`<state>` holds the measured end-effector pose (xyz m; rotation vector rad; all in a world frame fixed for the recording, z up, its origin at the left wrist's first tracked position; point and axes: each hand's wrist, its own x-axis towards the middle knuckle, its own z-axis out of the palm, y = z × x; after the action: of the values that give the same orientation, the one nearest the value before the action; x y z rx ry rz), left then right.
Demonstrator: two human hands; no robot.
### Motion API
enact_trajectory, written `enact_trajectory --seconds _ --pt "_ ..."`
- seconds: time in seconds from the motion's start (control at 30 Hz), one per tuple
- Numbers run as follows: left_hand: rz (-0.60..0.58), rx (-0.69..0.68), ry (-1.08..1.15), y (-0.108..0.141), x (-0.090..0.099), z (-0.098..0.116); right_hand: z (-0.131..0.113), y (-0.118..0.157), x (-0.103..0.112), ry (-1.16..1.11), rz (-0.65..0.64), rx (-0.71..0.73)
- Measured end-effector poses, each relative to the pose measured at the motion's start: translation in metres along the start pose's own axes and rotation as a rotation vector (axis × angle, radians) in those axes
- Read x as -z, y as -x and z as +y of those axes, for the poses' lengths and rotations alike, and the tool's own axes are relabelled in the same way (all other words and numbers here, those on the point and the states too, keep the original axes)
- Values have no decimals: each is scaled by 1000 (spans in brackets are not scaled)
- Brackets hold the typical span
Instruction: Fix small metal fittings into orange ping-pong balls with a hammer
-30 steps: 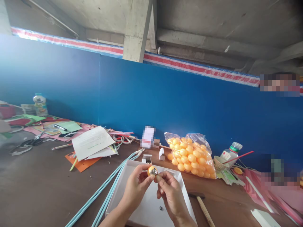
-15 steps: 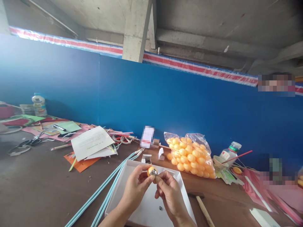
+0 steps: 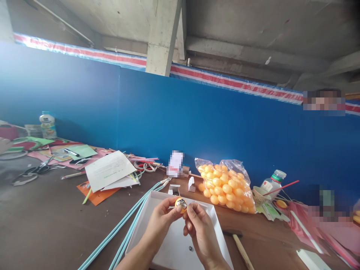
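Over the white box lid, my left hand (image 3: pixel 164 214) is closed round a small orange ball (image 3: pixel 177 201), like a table-tennis ball, with shiny silver metal (image 3: pixel 182 203) on the side facing me. Pinched fingers of my right hand (image 3: pixel 198 221) meet the ball's right side; what they hold, if anything, is hidden. Below the hands, one small dark metal ball (image 3: pixel 190 248) lies in the shallow white box lid (image 3: pixel 174 243). Just behind the lid stands a small open box (image 3: pixel 174 189) with dark contents.
A clear bag of orange balls (image 3: pixel 225 187) stands behind on the right. A hammer (image 3: pixel 242 250) lies right of the lid, pale blue cords (image 3: pixel 126 221) left of it. Papers (image 3: pixel 109 170) and scissors (image 3: pixel 39 169) lie farther left. A bottle (image 3: pixel 274 182) stands against the blue partition (image 3: pixel 168 112).
The silver metal on the ball now faces slightly more upward, and my right fingertips have shifted a little at its side. Both hands stay over the lid.
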<state>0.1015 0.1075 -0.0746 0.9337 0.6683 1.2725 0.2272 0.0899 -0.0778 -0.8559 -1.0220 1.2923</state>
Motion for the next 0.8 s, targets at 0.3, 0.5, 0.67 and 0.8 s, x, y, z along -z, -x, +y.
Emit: enact_trajectory --seconds 0.3,0.5,0.67,0.8 --pt "-30 -11 -80 -2 4 -4 3 -2 4 127 28 34" --pt "45 -12 -20 -4 4 -6 -5 0 -1 235 1 84" --pt "55 92 164 -2 4 5 -44 18 -1 468 87 196" --pt "54 143 235 -1 7 7 -69 53 35 744 258 203"
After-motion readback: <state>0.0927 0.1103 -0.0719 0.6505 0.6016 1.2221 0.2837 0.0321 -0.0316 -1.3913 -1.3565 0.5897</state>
